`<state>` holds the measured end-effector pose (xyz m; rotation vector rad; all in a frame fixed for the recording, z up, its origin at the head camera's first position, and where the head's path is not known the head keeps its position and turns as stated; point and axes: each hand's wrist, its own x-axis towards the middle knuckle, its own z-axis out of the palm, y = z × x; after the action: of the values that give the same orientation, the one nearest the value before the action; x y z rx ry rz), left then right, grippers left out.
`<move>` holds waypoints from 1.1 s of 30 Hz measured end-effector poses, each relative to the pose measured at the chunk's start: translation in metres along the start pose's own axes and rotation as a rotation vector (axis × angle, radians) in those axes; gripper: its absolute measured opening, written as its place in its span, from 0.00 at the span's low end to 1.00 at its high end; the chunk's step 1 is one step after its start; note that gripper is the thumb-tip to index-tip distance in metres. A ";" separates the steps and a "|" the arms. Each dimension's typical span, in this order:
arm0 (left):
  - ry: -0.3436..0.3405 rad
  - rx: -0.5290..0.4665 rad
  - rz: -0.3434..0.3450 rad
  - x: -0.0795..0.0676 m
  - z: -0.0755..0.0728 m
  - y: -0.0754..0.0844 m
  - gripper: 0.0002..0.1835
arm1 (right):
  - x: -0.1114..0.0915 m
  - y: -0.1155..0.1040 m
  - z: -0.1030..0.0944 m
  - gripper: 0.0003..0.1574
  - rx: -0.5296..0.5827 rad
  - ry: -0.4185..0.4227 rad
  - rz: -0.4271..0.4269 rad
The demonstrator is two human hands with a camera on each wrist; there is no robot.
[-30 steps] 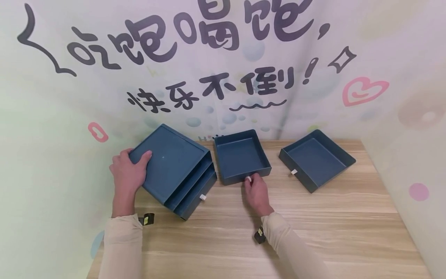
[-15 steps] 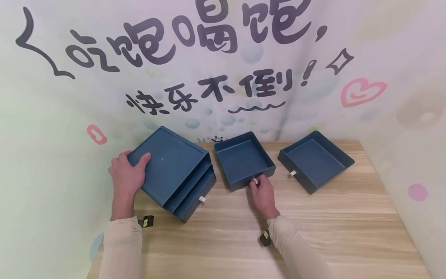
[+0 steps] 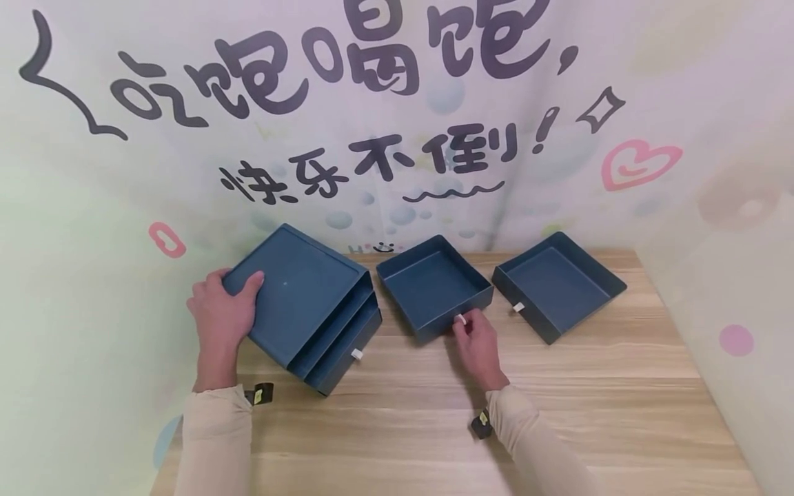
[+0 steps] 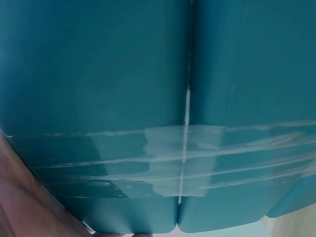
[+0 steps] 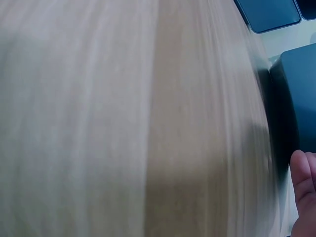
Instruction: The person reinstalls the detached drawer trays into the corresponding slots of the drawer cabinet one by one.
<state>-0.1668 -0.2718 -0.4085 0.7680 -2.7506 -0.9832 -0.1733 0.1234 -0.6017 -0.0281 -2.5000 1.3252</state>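
At the left of the head view stands a blue drawer cabinet (image 3: 300,289), its front turned toward the lower right. My left hand (image 3: 223,310) grips its left corner, thumb on the top panel and fingers at the far side. Its lowest drawer (image 3: 347,358) sits in place with a white pull tab, under open slots. My right hand (image 3: 479,348) pinches the white pull tab (image 3: 459,319) of a loose blue drawer (image 3: 434,286) to the right of the cabinet. In the left wrist view, clear tape (image 4: 182,160) crosses the cabinet's teal surface.
A second loose drawer (image 3: 561,286) lies at the right, its white tab facing the lower left. Everything stands on a wood-grain table (image 3: 397,420). A printed wall sheet (image 3: 403,200) rises right behind the table's back edge.
My right hand has moved to the right with the middle drawer, which has turned and now lies nearer the right-hand drawer. The left hand keeps its grip on the cabinet.
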 end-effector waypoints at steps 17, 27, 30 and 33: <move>0.041 0.047 -0.049 -0.001 0.006 0.006 0.46 | 0.008 0.003 -0.013 0.07 0.017 0.036 -0.050; 0.022 0.099 -0.065 -0.003 0.010 0.011 0.47 | 0.007 0.003 -0.031 0.07 0.003 0.040 -0.096; 0.018 0.106 -0.066 -0.003 0.009 0.013 0.47 | 0.007 0.003 -0.036 0.08 -0.006 0.054 -0.107; 0.022 0.109 -0.069 -0.003 0.009 0.014 0.46 | 0.009 0.002 -0.041 0.08 0.000 0.063 -0.110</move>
<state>-0.1725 -0.2564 -0.4063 0.8895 -2.7953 -0.8363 -0.1703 0.1587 -0.5792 0.0653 -2.4126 1.2602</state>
